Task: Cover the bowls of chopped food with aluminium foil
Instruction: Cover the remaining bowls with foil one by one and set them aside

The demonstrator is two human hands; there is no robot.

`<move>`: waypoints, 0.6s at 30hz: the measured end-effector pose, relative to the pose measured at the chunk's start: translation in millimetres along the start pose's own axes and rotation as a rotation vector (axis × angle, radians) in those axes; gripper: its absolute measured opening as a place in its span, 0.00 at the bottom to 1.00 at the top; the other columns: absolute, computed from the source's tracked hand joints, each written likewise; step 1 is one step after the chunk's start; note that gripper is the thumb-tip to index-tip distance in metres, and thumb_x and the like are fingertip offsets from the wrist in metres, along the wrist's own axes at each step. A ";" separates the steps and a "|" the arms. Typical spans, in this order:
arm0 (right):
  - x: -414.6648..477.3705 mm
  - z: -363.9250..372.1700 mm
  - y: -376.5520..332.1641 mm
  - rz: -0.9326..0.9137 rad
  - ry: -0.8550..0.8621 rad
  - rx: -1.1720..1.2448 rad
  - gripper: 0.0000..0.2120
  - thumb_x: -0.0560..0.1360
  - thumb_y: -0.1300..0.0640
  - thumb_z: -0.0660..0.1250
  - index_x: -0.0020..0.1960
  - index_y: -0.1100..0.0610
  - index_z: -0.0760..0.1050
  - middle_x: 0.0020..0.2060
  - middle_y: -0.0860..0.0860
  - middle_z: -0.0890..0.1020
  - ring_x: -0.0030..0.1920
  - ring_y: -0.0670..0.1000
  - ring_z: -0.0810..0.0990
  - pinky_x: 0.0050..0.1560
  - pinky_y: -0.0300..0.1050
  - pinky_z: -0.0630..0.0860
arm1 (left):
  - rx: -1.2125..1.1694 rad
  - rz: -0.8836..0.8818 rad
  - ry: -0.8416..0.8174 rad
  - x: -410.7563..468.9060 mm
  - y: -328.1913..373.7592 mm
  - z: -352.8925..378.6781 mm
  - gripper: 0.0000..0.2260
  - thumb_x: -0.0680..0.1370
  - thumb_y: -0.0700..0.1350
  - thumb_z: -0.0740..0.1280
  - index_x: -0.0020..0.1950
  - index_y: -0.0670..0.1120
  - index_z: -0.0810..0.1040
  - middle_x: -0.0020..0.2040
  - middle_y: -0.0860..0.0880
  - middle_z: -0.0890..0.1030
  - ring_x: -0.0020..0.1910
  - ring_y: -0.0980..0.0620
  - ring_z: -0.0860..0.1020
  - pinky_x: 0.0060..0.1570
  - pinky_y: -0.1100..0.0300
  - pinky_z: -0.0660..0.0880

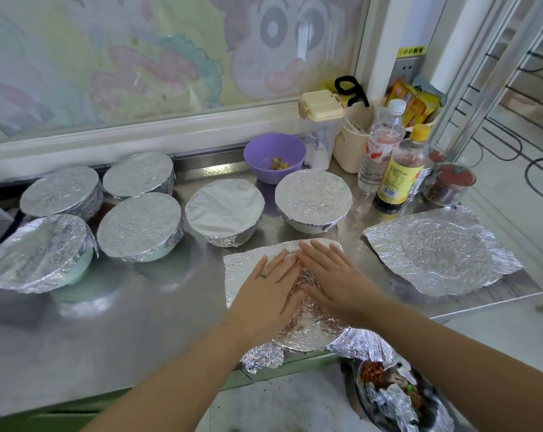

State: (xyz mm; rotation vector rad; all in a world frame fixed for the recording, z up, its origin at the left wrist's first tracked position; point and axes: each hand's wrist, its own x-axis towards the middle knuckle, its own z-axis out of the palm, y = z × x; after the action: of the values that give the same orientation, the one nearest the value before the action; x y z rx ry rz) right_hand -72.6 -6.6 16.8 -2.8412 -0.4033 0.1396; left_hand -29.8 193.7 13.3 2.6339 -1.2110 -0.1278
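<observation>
Head view shows our fingers (pixel 284 260) straight and close together, left hand (pixel 270 286) and right hand (pixel 337 275) pressing flat on a foil sheet (pixel 242 269) near the edge of the counter (pixel 133 325), apparently to smooth it. Six covered bowls (pixel 139 226) sit behind; the purple bowl (pixel 274 149) is uncovered, likely next.

Contents of the six foil-covered bowls (pixel 139 226) hidden. Foil sheet (pixel 248 263) centre hidden under left hand (pixel 271 291) and right hand (pixel 332 279). Dark container (pixel 388 397) lower right: cut by bottom edge, right side behind forearm (pixel 466 353). Bits in purple bowl (pixel 274 151) too small to identify. Sauce bottle (pixel 395 176) label unreadable.
</observation>
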 end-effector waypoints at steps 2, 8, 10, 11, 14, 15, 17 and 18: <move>4.0 9.2 1.6 0.015 0.006 0.003 0.37 0.80 0.33 0.35 0.83 0.52 0.48 0.82 0.46 0.47 0.82 0.47 0.42 0.81 0.51 0.40 | -0.012 -0.047 0.102 5.0 1.7 8.6 0.27 0.83 0.54 0.45 0.79 0.46 0.62 0.80 0.51 0.62 0.80 0.53 0.55 0.79 0.51 0.51; 5.4 20.7 1.1 0.042 0.117 -0.055 0.31 0.84 0.42 0.46 0.80 0.58 0.63 0.79 0.53 0.65 0.79 0.54 0.62 0.78 0.54 0.60 | -0.012 -0.179 0.235 9.8 -2.0 16.8 0.24 0.82 0.51 0.51 0.76 0.45 0.69 0.76 0.51 0.69 0.74 0.52 0.67 0.73 0.61 0.57; 6.6 20.2 -0.5 0.054 0.130 -0.052 0.30 0.84 0.42 0.47 0.79 0.58 0.64 0.78 0.52 0.66 0.76 0.55 0.64 0.75 0.54 0.65 | -0.088 -0.177 0.235 11.0 -4.4 15.7 0.23 0.82 0.49 0.54 0.77 0.46 0.68 0.76 0.53 0.68 0.74 0.54 0.66 0.74 0.66 0.52; 7.1 19.6 -1.0 0.061 0.131 -0.050 0.30 0.84 0.42 0.48 0.79 0.58 0.64 0.78 0.52 0.66 0.76 0.54 0.64 0.75 0.53 0.66 | -0.134 -0.182 0.239 11.6 -5.9 15.1 0.22 0.83 0.48 0.55 0.77 0.47 0.67 0.76 0.54 0.67 0.74 0.55 0.65 0.74 0.68 0.49; 8.3 18.6 -2.5 0.081 0.131 -0.045 0.30 0.83 0.42 0.49 0.79 0.58 0.64 0.77 0.53 0.68 0.74 0.55 0.66 0.72 0.53 0.69 | -0.302 -0.254 0.247 13.3 -9.2 15.8 0.20 0.84 0.45 0.58 0.77 0.51 0.67 0.75 0.56 0.68 0.74 0.57 0.63 0.74 0.67 0.50; 8.6 18.2 -2.8 0.091 0.119 -0.038 0.30 0.83 0.42 0.48 0.79 0.58 0.63 0.77 0.53 0.67 0.74 0.55 0.66 0.72 0.54 0.69 | -0.393 -0.301 0.263 12.7 -9.3 16.5 0.20 0.84 0.44 0.58 0.77 0.52 0.67 0.75 0.57 0.69 0.74 0.58 0.64 0.74 0.65 0.54; 9.7 18.4 -3.1 0.111 0.097 -0.020 0.31 0.83 0.40 0.45 0.80 0.56 0.61 0.78 0.53 0.65 0.76 0.55 0.64 0.73 0.54 0.68 | -0.627 -0.440 0.307 10.2 -8.5 17.5 0.18 0.85 0.45 0.58 0.75 0.53 0.70 0.71 0.58 0.73 0.71 0.60 0.69 0.73 0.59 0.63; 10.2 18.7 -3.2 0.121 0.085 -0.015 0.32 0.82 0.40 0.44 0.81 0.55 0.59 0.78 0.54 0.64 0.76 0.56 0.63 0.74 0.55 0.67 | -0.748 -0.514 0.332 9.0 -8.2 17.0 0.17 0.85 0.45 0.58 0.74 0.54 0.71 0.69 0.61 0.75 0.69 0.60 0.70 0.73 0.56 0.65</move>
State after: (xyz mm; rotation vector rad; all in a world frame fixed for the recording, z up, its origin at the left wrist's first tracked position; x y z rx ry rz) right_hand -66.1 4.0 -0.8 -2.8742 -0.2150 0.0394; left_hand -20.9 189.0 -5.0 2.1038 -0.2658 -0.1787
